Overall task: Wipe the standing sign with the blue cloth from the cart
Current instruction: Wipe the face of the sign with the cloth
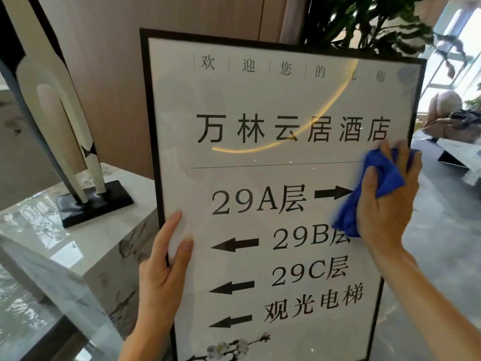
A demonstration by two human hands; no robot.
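2 hands, left [166,267] gripping upright sign [260,178], right [385,204] clutching blue cloth [377,183]

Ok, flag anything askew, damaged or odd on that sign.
Nothing looks damaged. The sign sits tilted in the view while the left hand grips its left edge and the right hand presses the blue cloth on it. The curved streak looks like glare.

The standing sign [283,178] is in front, a plant [369,19] behind its top. The left hand [162,269] is on its left edge; the right hand [385,201] presses the cloth [374,188] on its right side. Left of the sign, a sculpture [65,126] stands on a table [78,256].
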